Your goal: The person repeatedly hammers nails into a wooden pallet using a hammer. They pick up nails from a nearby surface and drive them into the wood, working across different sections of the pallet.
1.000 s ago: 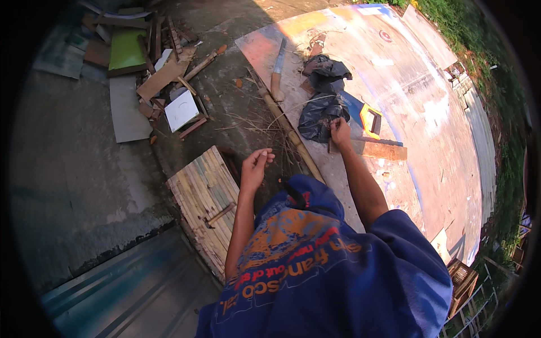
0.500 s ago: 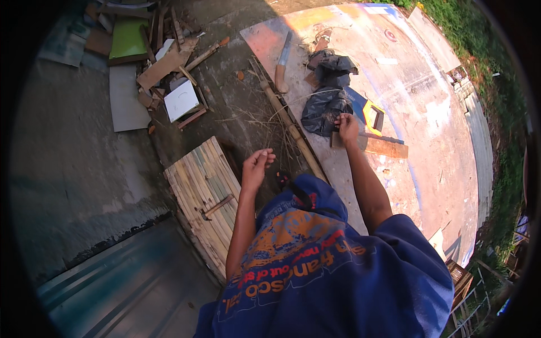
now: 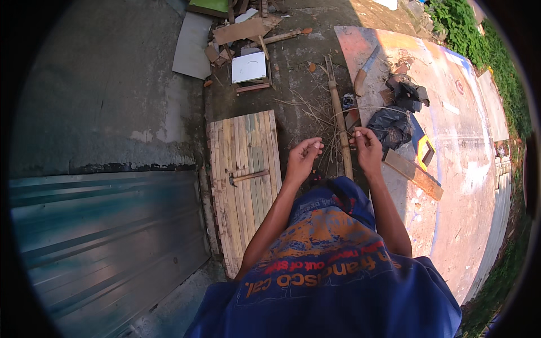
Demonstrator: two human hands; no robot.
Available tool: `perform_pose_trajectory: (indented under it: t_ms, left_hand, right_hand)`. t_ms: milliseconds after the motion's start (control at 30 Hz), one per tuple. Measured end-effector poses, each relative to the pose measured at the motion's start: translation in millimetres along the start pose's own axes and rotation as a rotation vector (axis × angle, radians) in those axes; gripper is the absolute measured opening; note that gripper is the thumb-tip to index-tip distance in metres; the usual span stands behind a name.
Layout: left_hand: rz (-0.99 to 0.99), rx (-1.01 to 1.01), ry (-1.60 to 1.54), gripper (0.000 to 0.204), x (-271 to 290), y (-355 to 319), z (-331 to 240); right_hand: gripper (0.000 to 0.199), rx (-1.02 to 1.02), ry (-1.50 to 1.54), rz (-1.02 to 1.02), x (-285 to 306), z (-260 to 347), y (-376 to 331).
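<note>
My left hand (image 3: 303, 159) and my right hand (image 3: 367, 149) are raised close together in front of my blue shirt, fingertips pinched. Between them they hold a thin pale strip (image 3: 360, 108) that arcs away over the ground. A bamboo stick (image 3: 340, 127) lies on the dirt between and just beyond the hands. A black plastic bag (image 3: 391, 125) sits just past my right hand.
A wooden slat panel (image 3: 243, 163) with a hammer (image 3: 248, 176) on it lies to the left, beside a corrugated metal sheet (image 3: 112, 236). A large knife (image 3: 365, 69), a plank (image 3: 414, 174) and a yellow object (image 3: 425, 151) lie on a painted board (image 3: 462, 124). Scrap boards (image 3: 248, 48) are piled beyond.
My right hand has drawn back from the black bag toward my left hand. The left hand's fingers have closed into a pinch. The view has tilted down and left.
</note>
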State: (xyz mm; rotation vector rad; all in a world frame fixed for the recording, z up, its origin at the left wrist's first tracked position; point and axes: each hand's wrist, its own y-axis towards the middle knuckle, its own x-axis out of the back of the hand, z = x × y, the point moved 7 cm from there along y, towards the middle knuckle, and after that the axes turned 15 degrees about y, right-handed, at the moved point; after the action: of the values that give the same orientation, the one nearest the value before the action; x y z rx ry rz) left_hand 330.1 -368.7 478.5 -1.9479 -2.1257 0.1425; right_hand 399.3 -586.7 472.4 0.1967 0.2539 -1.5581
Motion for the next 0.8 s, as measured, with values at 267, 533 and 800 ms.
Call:
perform_pose_trajectory:
  t_ms: [267, 533, 800]
  left_hand:
    - [-0.374, -0.082, -0.313, 0.031, 79, -94, -15]
    - [-0.814, -0.038, -0.558, 0.021, 148, -219, 56]
    - [-1.242, 0.192, -0.74, 0.013, 159, -334, 169]
  right_hand:
    - [0.017, -0.241, 0.082, 0.483, -174, 12, -65]
    - [0.014, -0.509, 0.232, 0.892, -284, -52, -187]
    - [0.025, -0.756, -0.073, 1.134, -306, -141, -275]
